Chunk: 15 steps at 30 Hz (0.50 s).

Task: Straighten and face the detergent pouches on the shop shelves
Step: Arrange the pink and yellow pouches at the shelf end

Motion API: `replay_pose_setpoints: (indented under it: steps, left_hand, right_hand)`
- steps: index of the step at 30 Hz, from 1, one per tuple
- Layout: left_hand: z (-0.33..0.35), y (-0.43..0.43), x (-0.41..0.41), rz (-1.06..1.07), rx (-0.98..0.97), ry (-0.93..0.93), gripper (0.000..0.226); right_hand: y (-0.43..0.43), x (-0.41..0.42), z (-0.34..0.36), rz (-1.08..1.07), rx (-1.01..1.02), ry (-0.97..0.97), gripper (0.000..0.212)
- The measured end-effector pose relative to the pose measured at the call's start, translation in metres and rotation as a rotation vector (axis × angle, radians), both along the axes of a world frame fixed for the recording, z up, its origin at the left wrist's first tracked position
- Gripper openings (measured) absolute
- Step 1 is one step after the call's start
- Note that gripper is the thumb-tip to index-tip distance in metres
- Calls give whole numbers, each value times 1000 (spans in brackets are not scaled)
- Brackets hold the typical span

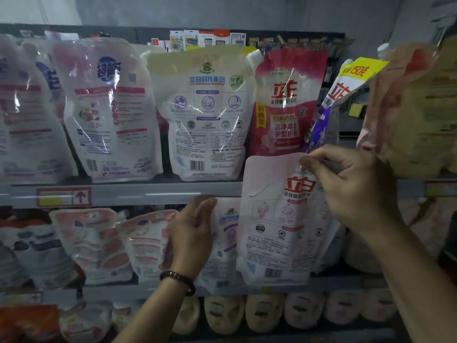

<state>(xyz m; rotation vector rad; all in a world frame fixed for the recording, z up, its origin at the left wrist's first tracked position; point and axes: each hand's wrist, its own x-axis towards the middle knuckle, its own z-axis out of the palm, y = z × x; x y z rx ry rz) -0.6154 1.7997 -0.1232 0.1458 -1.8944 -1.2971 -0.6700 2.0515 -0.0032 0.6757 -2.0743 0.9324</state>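
The right hand (353, 189) pinches the glossy pale-pink pouch (277, 226) at its top edge; the left hand (193, 233) curls its fingers round the crinkled white pouch (223, 246).

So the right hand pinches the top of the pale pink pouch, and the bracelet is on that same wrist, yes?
Not quite: the right hand does pinch the top of the pale pink pouch, but the bracelet is on the wrist of the left hand, as the head view shows.

A pale pink plastic pouch (274, 231) hangs below the pinch of the right hand (351, 189). Left of that grip, partly behind that pouch, a white plastic pouch (226, 243) sits in the left hand (191, 233) — above stands a red plastic pouch (284, 102).
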Motion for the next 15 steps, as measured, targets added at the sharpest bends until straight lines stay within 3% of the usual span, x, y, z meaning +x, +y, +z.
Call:
replay_pose_setpoints:
  steps: [10,15]
  left_hand:
    - [-28,-3,0,131,149,35,19]
    - [-43,-1,-8,101,374,53,21]
  right_hand:
    - [6,-4,-11,-63,29,8,37]
    - [6,-5,-13,-74,53,16,39]
